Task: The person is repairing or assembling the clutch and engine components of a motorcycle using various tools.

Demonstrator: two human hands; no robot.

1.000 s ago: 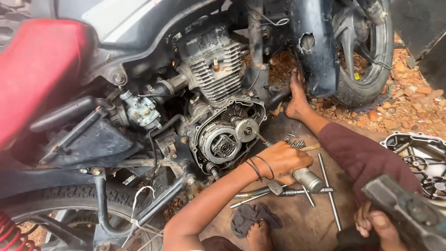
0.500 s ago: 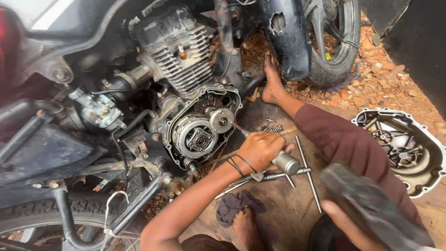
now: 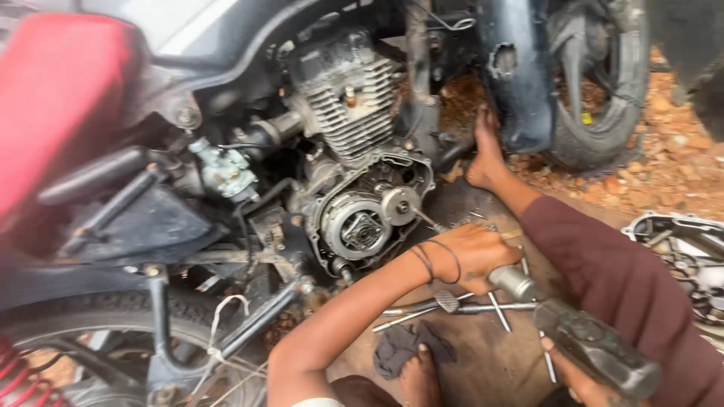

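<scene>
My left hand (image 3: 471, 256) grips a metal driver tool (image 3: 515, 283), thread bands on its wrist. The tool's thin tip (image 3: 424, 219) points at the small round part beside the exposed clutch (image 3: 360, 228) of the motorcycle engine (image 3: 348, 98). My right hand (image 3: 575, 383) at the lower right holds a dark hammer (image 3: 597, 351), its head just behind the driver's rear end. My leg in maroon cloth (image 3: 618, 279) stretches out, its bare foot (image 3: 483, 154) by the front tyre.
Long metal tools (image 3: 452, 306) and a grey rag (image 3: 403, 348) lie on the ground by my other foot (image 3: 422, 377). A removed engine cover (image 3: 682, 252) rests at the right. The front tyre (image 3: 603, 113), red tank (image 3: 53, 98) and carburettor (image 3: 222, 169) surround the engine.
The view swung back and forth across the engine. My left hand stayed on the driver against the engine. The hammer shifted left, closer to the driver's end.
</scene>
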